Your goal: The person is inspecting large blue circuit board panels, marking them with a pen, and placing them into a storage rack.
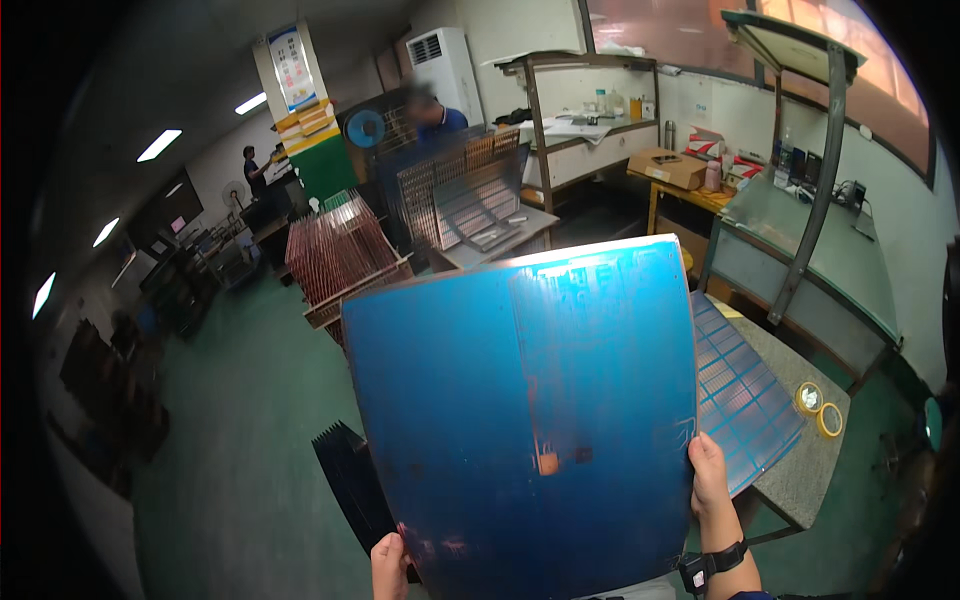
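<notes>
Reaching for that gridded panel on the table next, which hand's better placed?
Probably your right hand: it grips the right edge of the large blue panel, the side nearest the gridded panel. Your left hand is across at the lower-left edge. Both are holding, so neither is free.

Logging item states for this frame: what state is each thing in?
Blue panel: held up, gripped at both side edges
Left hand: closed on the panel's lower left edge
Right hand: closed on its right edge
Gridded panel: lying on the table, partly hidden
Ceiling lights: lit
Blue fan: on or off, can't tell
</notes>
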A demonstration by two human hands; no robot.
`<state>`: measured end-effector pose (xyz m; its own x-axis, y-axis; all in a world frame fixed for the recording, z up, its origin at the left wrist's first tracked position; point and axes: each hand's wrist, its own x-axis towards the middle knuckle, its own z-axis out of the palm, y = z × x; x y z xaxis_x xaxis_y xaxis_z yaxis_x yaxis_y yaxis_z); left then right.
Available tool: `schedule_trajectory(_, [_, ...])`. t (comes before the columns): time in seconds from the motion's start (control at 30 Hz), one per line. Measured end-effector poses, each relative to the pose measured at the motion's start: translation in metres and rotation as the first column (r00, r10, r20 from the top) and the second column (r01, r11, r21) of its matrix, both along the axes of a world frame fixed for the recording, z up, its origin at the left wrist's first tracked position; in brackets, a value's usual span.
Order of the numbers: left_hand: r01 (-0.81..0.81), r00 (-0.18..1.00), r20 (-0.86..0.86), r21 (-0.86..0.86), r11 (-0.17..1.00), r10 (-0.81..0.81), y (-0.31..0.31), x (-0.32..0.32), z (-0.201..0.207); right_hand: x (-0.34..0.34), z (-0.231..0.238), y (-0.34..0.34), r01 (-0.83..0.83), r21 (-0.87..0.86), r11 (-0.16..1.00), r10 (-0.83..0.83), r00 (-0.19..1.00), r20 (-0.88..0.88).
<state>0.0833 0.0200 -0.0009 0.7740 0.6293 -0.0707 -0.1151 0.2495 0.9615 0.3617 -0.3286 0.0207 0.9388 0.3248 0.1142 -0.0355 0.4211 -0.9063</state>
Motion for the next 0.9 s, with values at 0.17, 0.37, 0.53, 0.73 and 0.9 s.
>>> schedule_trajectory(0.17, [-0.113, 0.990, -0.083, -0.006, 0.994, 0.112, -0.035, 0.022, 0.052, -0.006, -0.005, -0.003, -0.032, -0.064, 0.997, 0.032, 0.999, 0.007])
schedule_trajectory(0.37, [-0.195, 0.980, -0.041, -0.050, 0.980, 0.193, -0.033, 0.018, 0.034, -0.010, -0.008, -0.003, -0.058, -0.069, 0.996, 0.059, 0.998, 0.011])
schedule_trajectory(0.53, [-0.220, 0.975, 0.011, -0.118, 0.968, 0.223, -0.037, 0.016, 0.037, -0.011, -0.007, -0.002, -0.074, -0.077, 0.994, 0.077, 0.996, 0.034])
schedule_trajectory(0.73, [-0.172, 0.984, -0.027, 0.042, 0.984, 0.174, -0.032, 0.019, 0.046, -0.004, -0.003, 0.006, -0.158, 0.070, 0.985, 0.164, 0.981, -0.105])
schedule_trajectory(0.9, [-0.500, 0.836, 0.309, 0.091, 0.861, 0.453, 0.002, 0.031, 0.025, 0.012, -0.017, 0.016, -0.164, 0.116, 0.980, 0.175, 0.981, -0.084])
